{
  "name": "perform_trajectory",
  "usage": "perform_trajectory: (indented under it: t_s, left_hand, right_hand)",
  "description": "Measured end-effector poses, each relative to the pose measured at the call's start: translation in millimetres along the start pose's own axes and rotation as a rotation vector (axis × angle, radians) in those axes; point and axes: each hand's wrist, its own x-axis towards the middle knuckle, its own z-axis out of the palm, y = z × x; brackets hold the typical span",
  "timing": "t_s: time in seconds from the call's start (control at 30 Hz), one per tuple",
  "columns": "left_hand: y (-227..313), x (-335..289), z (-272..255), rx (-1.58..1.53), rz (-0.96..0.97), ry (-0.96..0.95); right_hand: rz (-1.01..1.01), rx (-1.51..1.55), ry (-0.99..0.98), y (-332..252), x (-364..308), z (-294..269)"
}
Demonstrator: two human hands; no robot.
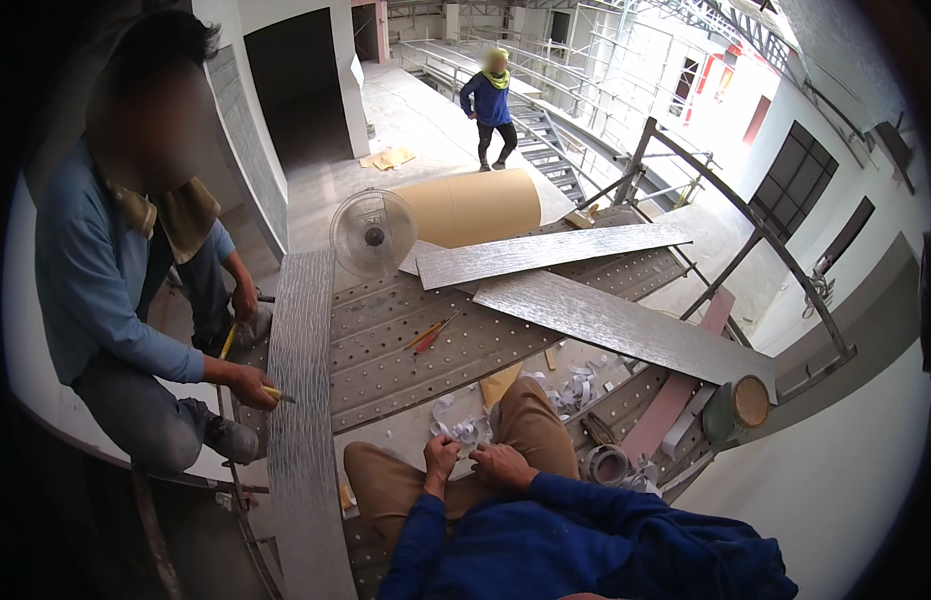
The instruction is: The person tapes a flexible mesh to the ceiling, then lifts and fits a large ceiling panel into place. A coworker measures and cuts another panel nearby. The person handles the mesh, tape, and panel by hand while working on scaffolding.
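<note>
My left hand (442, 456) and my right hand (505, 467) are close together over my lap, between my knees. Both have curled, pinching fingers; whatever lies between the fingertips is too small to make out. Just beyond them, curled white strips (578, 390) are scattered on the perforated metal scaffold deck (386, 350). A roll of grey-white tape (606, 465) lies right of my right knee. Farther off on the deck rest a red-handled tool (426, 342) and silver-grey wood-textured planks (626, 325).
At left a squatting co-worker holds a yellow-handled tool (276, 394) over another grey plank (306, 420). A fan (374, 232) and a large brown roll (476, 207) stand beyond the deck. A round can (721, 412), pink board (661, 415) and metal railing (786, 250) are at right. Another person (491, 100) stands farther back.
</note>
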Motion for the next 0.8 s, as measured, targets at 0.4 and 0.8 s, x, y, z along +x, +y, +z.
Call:
perform_trajectory:
  t_s: [0.4,0.8]
  left_hand:
    - [-1.6,-0.5,0.6,0.050,0.030,0.023]
    - [-4.4,1.6,0.7,0.037,0.000,0.014]
  right_hand:
    - [-0.024,-0.008,0.031,4.1,-1.5,5.4]
    - [-0.028,-0.012,0.026,7.2,-1.2,9.3]
